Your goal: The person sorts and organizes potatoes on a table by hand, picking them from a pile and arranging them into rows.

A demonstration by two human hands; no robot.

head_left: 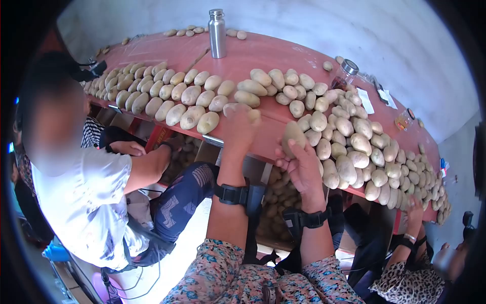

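Observation:
My right hand [305, 164] is closed around a potato [293, 137], held just over the front edge of the red table, left of a large heap of potatoes [349, 147]. My left hand [241, 126] reaches to the right end of the laid-out potato rows [190, 96]. Its fingers are smeared by motion beside a potato [233, 108], so I cannot make out whether they grip anything. Dark straps with small boxes are on both my wrists.
A steel bottle [217, 34] and a glass jar [345, 74] stand on the red table [273, 48]. White papers [365, 101] lie at the right. More potatoes [276, 202] are under the table. A person [86, 182] sits at left; another person's hand [414, 215] touches the heap at right.

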